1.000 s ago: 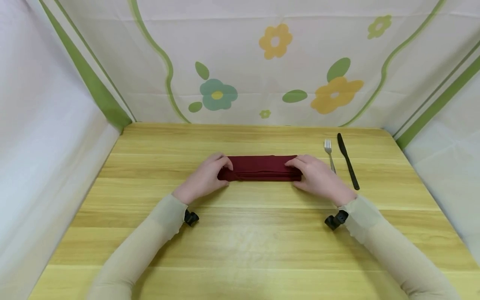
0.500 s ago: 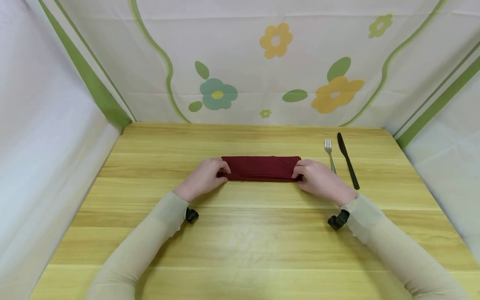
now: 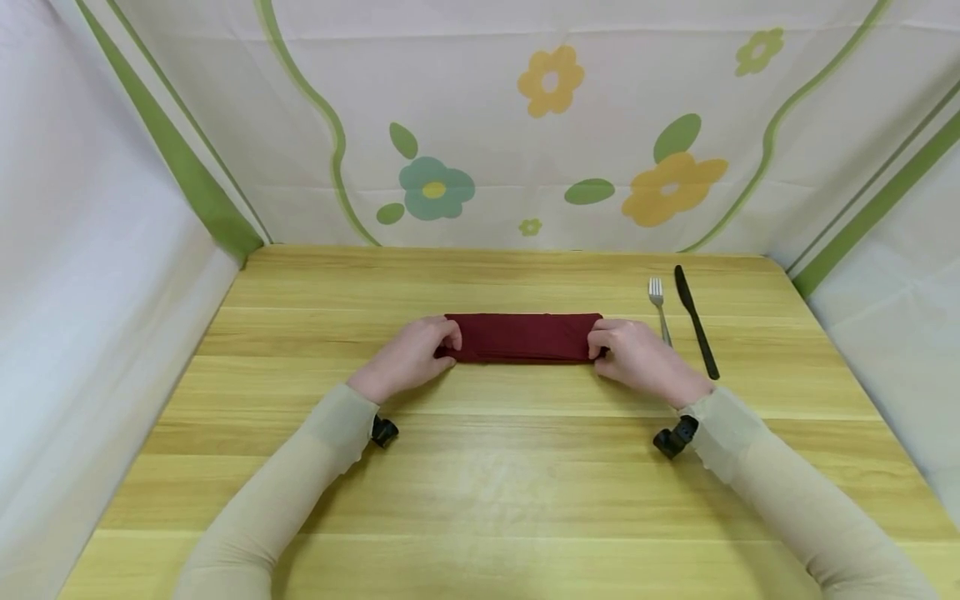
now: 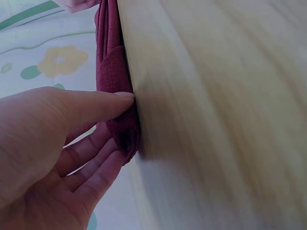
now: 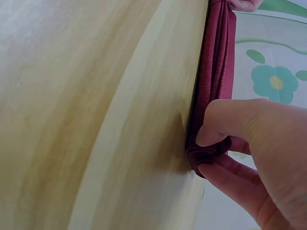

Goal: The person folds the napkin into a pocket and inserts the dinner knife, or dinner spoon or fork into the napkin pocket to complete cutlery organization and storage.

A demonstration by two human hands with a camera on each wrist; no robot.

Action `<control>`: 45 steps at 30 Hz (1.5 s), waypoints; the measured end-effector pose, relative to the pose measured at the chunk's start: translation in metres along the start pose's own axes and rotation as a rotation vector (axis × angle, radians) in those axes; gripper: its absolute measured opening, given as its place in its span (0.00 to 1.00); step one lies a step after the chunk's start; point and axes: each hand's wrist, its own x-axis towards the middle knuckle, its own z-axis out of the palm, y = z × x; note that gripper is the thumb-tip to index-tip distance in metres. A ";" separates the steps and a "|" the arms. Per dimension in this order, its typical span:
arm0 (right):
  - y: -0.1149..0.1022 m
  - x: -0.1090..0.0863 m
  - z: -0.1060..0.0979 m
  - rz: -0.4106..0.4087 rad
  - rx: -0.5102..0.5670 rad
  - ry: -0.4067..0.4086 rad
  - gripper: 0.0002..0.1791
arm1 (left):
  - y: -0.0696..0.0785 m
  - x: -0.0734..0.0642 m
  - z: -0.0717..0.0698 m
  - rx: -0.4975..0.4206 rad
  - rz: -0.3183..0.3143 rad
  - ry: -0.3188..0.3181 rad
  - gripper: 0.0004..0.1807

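A dark red cloth napkin (image 3: pixel 525 337), folded into a long flat strip, lies crosswise on the wooden table. At its left end my left hand (image 3: pixel 411 353) holds it, and the left wrist view shows the thumb on the near edge and the fingers (image 4: pixel 93 160) behind the layered end of the napkin (image 4: pixel 114 74). My right hand (image 3: pixel 637 353) pinches the right end; up close, thumb and fingers (image 5: pixel 235 179) take the rolled-looking end of the napkin (image 5: pixel 211 86) between them. Several layers show along the near side.
Right of the napkin lie a silver fork (image 3: pixel 657 300), its handle partly hidden behind my right hand, and a black knife (image 3: pixel 697 323). The wooden table (image 3: pixel 495 483) ends at a white curtain (image 3: pixel 495 108) printed with flowers, with white cloth at both sides.
My right hand has shifted slightly right, from over the napkin's top to its end, and now pinches it. The left hand has moved slightly down. The napkin's near layers look flatter.
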 end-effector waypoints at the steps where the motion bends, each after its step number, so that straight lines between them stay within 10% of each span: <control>1: 0.000 0.000 0.000 0.008 -0.001 -0.001 0.12 | 0.000 0.000 0.000 -0.003 0.002 -0.001 0.09; 14: -0.001 -0.002 -0.002 0.044 -0.003 0.027 0.12 | 0.003 -0.002 -0.002 0.084 0.016 -0.017 0.08; 32: -0.006 -0.002 -0.029 0.077 0.069 0.214 0.12 | 0.008 -0.011 -0.012 -0.016 0.042 0.142 0.10; 45: -0.006 0.000 -0.040 0.273 0.398 0.163 0.13 | 0.012 -0.013 -0.020 -0.171 -0.016 0.229 0.11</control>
